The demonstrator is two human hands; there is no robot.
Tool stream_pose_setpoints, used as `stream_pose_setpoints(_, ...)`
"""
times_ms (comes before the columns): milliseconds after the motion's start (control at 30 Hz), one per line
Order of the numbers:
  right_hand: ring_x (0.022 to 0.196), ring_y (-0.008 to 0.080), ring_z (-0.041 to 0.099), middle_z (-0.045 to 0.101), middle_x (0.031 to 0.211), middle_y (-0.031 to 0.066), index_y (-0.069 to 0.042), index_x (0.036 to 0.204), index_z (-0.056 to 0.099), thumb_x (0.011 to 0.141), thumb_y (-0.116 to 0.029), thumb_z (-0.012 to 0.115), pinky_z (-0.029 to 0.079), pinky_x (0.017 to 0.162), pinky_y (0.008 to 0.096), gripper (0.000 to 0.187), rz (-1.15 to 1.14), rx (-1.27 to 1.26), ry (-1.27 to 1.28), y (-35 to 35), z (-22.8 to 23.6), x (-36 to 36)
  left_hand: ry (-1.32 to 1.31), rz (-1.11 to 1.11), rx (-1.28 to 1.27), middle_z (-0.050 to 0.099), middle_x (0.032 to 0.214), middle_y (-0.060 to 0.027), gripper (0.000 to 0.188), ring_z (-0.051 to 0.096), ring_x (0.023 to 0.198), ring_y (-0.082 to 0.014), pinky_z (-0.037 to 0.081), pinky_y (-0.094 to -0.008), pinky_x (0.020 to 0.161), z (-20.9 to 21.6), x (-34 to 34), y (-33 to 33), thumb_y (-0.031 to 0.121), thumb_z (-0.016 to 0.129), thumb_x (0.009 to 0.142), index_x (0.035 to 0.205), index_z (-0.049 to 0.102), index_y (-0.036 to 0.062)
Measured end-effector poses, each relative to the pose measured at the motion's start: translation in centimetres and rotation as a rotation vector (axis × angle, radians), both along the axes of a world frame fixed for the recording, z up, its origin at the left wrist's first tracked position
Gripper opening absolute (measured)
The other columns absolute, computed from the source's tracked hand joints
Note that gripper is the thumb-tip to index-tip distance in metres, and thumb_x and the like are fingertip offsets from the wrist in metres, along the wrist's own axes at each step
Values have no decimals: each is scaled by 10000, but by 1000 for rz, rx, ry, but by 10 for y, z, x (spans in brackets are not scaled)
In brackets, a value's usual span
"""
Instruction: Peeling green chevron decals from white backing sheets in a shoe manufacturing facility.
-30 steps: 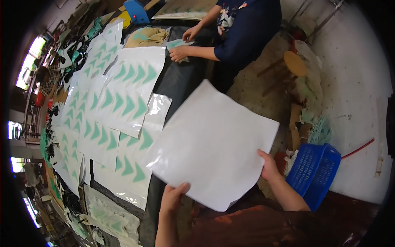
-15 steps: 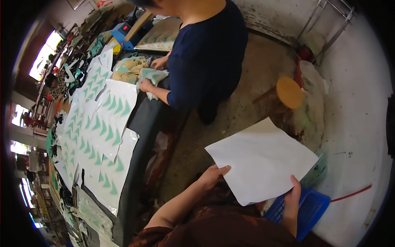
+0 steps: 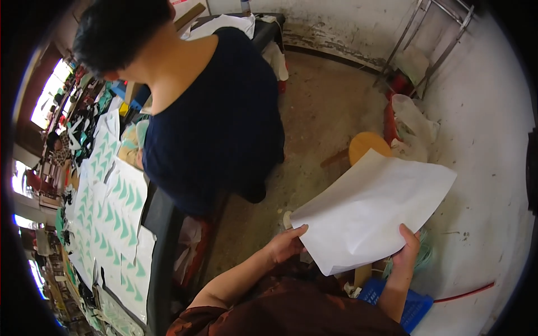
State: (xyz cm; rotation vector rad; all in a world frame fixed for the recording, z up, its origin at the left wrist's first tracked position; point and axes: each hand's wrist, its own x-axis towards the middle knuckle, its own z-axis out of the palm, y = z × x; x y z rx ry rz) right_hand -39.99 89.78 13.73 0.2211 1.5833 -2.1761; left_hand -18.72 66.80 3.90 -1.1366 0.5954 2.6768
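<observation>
A plain white sheet (image 3: 370, 207) spans the space in front of me, slightly bowed, held up above the floor. Its left edge is pinched by my left hand (image 3: 287, 243), thumb on top and fingers underneath. My right hand (image 3: 407, 246) grips the near right edge the same way. The undersides of both hands' fingers are hidden by the sheet. To the left, white sheets with rows of green arrow-like shapes (image 3: 120, 221) lie overlapping on a dark-covered table (image 3: 162, 235).
A co-worker in a dark blue top (image 3: 218, 117) stands at the table, hiding part of it. Beyond my sheet are a round yellow stool (image 3: 370, 144) and plastic bags (image 3: 413, 126) along the white wall. A blue crate (image 3: 414, 308) sits low by my right arm.
The sheet has tilted and bowed, its far right corner rising. My view has shifted, and the co-worker appears nearer and larger, now covering more of the table. Both hands keep their grip.
</observation>
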Motion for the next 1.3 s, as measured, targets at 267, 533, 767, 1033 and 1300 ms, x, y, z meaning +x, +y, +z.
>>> stream_pose_setpoints(267,1078,257,576,565,1218,147,6,1344,428,862,-90,625,484,917,383,530,-91,-33,129,-56,21,-133,135,-70,-32,660,988,-49,291,634,877,-160,523,-313,771,5,-122,-69,289,594,946,1151,586,82)
stream_pose_setpoints(533,1106,260,564,554,1229,150,10,1348,407,875,-129,642,473,934,389,546,-92,-59,189,-144,34,-283,-286,181,-386,654,948,-81,197,635,858,-182,520,-319,759,-45,-115,-131,208,595,937,1086,601,79)
stream_pose_setpoints(767,1147,225,531,549,1263,127,14,1344,448,892,-146,632,411,989,345,514,121,-117,326,-285,43,-399,-569,620,-508,584,702,-50,26,556,574,-159,444,-297,490,-105,15,-119,60,570,861,837,563,51)
stream_pose_setpoints(1033,1035,153,563,617,1153,77,33,1243,548,913,-205,614,411,929,283,412,454,-67,721,-482,71,-478,-718,761,-316,614,741,-81,49,592,582,-187,474,-308,481,-116,58,-81,48,569,872,919,577,34)
stream_pose_setpoints(1300,967,208,607,653,1092,125,10,1254,556,890,-279,553,447,874,325,465,690,-105,1033,-697,122,-496,-767,827,-313,618,780,-104,78,633,669,-228,535,-356,593,-109,0,-90,55,540,920,996,542,42)
